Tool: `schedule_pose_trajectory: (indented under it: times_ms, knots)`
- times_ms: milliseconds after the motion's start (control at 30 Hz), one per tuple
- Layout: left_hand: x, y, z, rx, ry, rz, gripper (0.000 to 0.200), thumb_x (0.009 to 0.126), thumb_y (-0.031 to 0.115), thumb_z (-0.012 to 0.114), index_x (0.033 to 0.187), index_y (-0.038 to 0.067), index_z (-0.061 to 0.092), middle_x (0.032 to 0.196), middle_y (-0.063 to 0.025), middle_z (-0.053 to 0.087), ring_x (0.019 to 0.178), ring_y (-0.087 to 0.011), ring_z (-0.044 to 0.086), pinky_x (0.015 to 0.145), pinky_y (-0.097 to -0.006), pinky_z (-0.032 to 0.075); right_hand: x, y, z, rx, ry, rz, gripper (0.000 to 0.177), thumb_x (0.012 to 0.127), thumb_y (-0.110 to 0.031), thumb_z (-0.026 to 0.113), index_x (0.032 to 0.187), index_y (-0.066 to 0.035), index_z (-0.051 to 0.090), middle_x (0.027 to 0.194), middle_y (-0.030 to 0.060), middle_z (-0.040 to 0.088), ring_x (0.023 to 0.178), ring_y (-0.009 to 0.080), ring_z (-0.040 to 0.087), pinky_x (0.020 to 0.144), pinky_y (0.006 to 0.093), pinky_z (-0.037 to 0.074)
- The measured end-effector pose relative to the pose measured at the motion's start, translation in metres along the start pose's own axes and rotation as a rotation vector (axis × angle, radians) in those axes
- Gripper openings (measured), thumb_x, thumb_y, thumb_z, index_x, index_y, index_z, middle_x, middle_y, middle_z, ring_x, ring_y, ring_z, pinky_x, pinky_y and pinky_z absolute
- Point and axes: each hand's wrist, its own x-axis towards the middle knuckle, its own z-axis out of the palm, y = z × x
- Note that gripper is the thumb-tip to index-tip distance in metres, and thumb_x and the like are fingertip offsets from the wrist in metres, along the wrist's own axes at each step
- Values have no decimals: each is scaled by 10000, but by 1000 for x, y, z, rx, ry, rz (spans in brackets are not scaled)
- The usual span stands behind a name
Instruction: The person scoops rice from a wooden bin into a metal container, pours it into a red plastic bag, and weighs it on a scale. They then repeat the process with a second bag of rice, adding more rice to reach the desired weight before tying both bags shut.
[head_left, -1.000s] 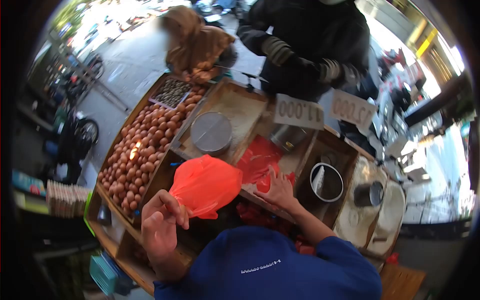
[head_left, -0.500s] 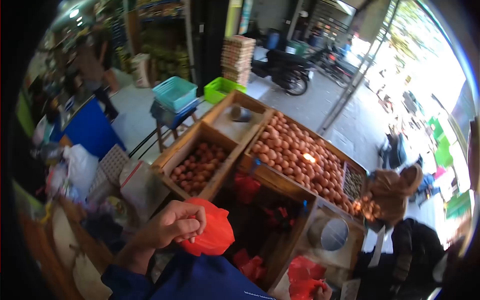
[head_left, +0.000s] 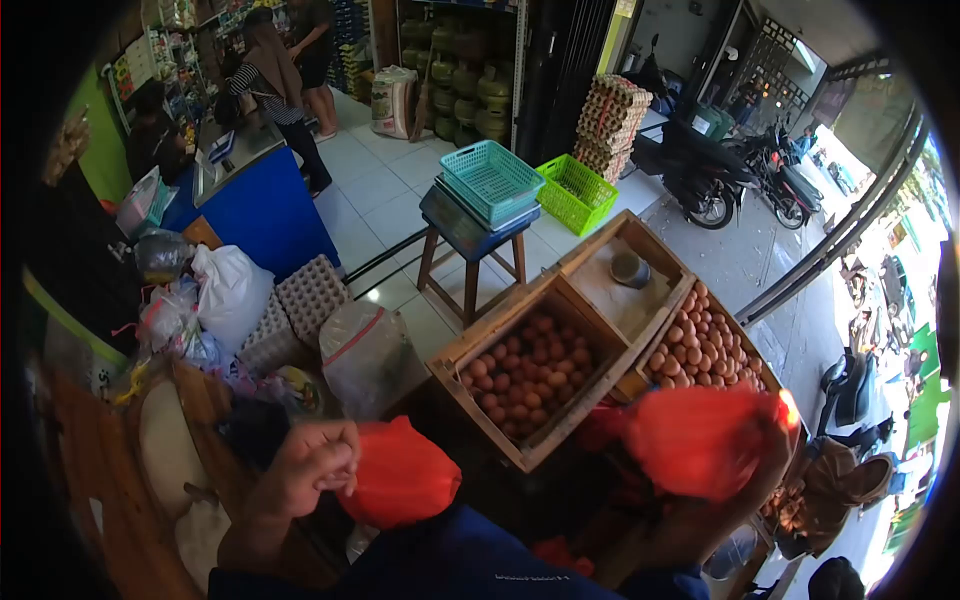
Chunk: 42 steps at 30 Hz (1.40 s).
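Red bags near wooden box of eggs

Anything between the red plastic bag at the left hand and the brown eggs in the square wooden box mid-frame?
Yes: the raised wooden box wall on the side facing the red plastic bag at the left hand. Nothing visible covers the round brown eggs from above, so over the rim looks clear.

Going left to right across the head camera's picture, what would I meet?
White plastic bag → left hand → red bag held by it → eggs in a wooden box → blurred red bag → person in brown.
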Motion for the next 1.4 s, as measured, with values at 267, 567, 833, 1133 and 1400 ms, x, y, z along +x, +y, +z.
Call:
schedule_pose_trajectory:
  times_ms: [267, 567, 833, 1133, 1400]
  knots:
    - [81, -45, -146, -96, 279, -214, 228, 880, 185, 505, 693, 54, 501, 579, 38, 434, 480, -33, 371, 511, -194, 340, 170, 164, 268, -50, -349, 183, 155, 849, -92, 533, 953, 6, 594, 767, 113, 640, 627, 211, 624, 589, 313, 539]
    - [167, -140, -259, -7, 723, -255, 308, 850, 151, 519, 556, 72, 471, 503, 36, 381, 457, -57, 386, 451, -238, 286, 293, 387, 457, -79, -413, 281, 140, 806, -27, 532, 919, 34, 589, 709, 129, 634, 580, 214, 617, 534, 313, 518]
    - [171, -190, -319, -212, 882, -427, 234, 823, 137, 510, 598, 74, 513, 548, 28, 425, 457, -69, 396, 436, -260, 294, 324, 553, 492, -570, -414, 299, 210, 755, -13, 528, 936, 19, 628, 760, 101, 632, 611, 152, 596, 563, 269, 481]
    - [151, -256, -335, -325, 1045, -510, 190, 803, 146, 511, 744, 0, 617, 650, -28, 565, 537, -130, 537, 486, -282, 402, 163, 516, 464, -882, -775, -754, 288, 818, -67, 555, 1103, -35, 527, 869, 195, 595, 758, 413, 581, 670, 495, 459]
    - [125, -280, -340, 108, 932, -543, 239, 794, 174, 526, 795, -42, 626, 693, -55, 581, 552, -129, 541, 473, -293, 399, 123, 639, 393, -1560, -1225, -77, 600, 861, -276, 450, 1410, -150, 245, 930, 252, 636, 854, 431, 621, 761, 506, 482]
